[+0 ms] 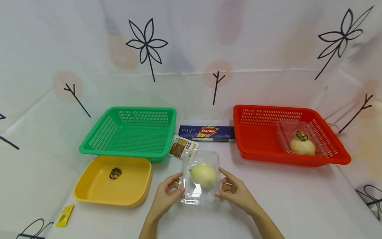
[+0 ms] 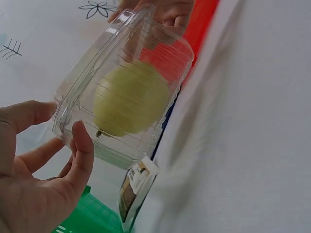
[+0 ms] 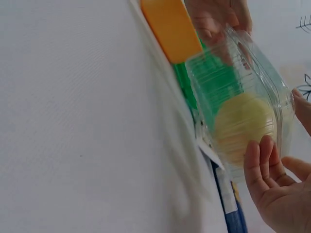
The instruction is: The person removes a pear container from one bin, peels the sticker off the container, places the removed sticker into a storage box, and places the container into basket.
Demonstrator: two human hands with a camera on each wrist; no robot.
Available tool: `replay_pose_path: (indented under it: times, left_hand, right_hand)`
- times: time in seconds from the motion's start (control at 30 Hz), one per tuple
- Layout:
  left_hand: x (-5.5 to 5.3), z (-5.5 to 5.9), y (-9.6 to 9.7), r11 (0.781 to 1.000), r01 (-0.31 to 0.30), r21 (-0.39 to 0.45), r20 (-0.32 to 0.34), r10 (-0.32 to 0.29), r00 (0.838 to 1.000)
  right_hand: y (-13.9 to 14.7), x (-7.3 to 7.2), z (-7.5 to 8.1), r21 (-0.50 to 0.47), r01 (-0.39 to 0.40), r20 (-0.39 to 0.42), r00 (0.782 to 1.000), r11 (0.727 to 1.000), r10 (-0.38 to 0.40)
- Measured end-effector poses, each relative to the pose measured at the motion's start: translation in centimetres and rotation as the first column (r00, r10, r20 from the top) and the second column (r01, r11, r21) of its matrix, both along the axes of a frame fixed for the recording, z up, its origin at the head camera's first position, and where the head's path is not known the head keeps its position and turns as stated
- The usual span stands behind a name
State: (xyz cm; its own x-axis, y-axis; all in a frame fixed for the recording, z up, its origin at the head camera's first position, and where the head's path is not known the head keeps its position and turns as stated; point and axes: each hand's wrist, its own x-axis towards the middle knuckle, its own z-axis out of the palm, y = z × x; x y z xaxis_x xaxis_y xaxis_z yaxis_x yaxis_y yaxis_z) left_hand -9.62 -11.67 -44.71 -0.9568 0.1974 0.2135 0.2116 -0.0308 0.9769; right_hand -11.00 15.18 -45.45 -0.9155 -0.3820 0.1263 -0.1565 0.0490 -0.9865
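Both hands hold a clear plastic clamshell box [image 1: 198,200] by its two sides, raised over the white table in the wrist views. A pale yellow-green fruit [image 1: 203,175] with a short stem lies inside it. My left hand [image 1: 167,195] pinches the left edge, thumb and fingers [image 2: 83,150] at the rim seam. On the opposite edge, my right hand [image 1: 237,192] grips between thumb and fingers [image 3: 265,160]. The box looks closed. Just behind it in the head view lies a flat pack with a brown label [image 1: 180,146].
A green basket [image 1: 126,141] stands back left, with a yellow tub [image 1: 104,189] in front holding a dark round sticker [image 1: 115,173]. The red basket [image 1: 253,139], back right, contains another clear fruit box [image 1: 301,132]. A blue spaghetti pack [image 1: 191,132] lies between; a yellow sachet [image 1: 64,216] lies front left.
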Motion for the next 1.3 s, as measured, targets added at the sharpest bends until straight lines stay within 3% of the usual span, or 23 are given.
replay_pose_path:
  times: [0.23, 0.5, 0.67, 0.9, 1.1, 1.3]
  left_hand:
    - [-0.3, 2.6, -0.4, 0.995, -0.102, 0.017, -0.034, 0.103, 0.994]
    - [-1.7, 4.8, -1.4, 0.984, -0.177, -0.014, -0.133, 0.174, 0.976]
    - [-2.5, 6.3, -2.2, 0.963, -0.263, -0.061, -0.111, 0.256, 0.96]
    - [-3.6, 8.1, -3.2, 0.922, -0.377, -0.089, -0.024, 0.376, 0.926]
    - [-5.3, 9.3, -4.4, 0.901, -0.424, -0.093, -0.045, 0.421, 0.906]
    - [-6.5, 10.0, -5.9, 0.886, -0.45, -0.109, -0.014, 0.451, 0.892]
  right_hand:
    - [-1.3, -1.2, 2.1, -0.03, 0.002, -0.027, 1.0, 1.0, -0.003]
    - [-3.0, -2.9, 4.3, -0.071, -0.002, -0.05, 0.999, 0.997, -0.002]
    - [-4.5, -4.3, 5.4, -0.055, -0.015, -0.068, 0.998, 0.998, 0.011]
    - [-7.0, -6.6, 6.4, -0.065, -0.026, -0.084, 0.996, 0.998, 0.021]
    - [-9.5, -8.4, 6.9, -0.056, -0.004, -0.107, 0.994, 0.998, -0.002]
    - [-11.5, -9.4, 8.3, -0.059, -0.017, -0.148, 0.989, 0.998, 0.008]
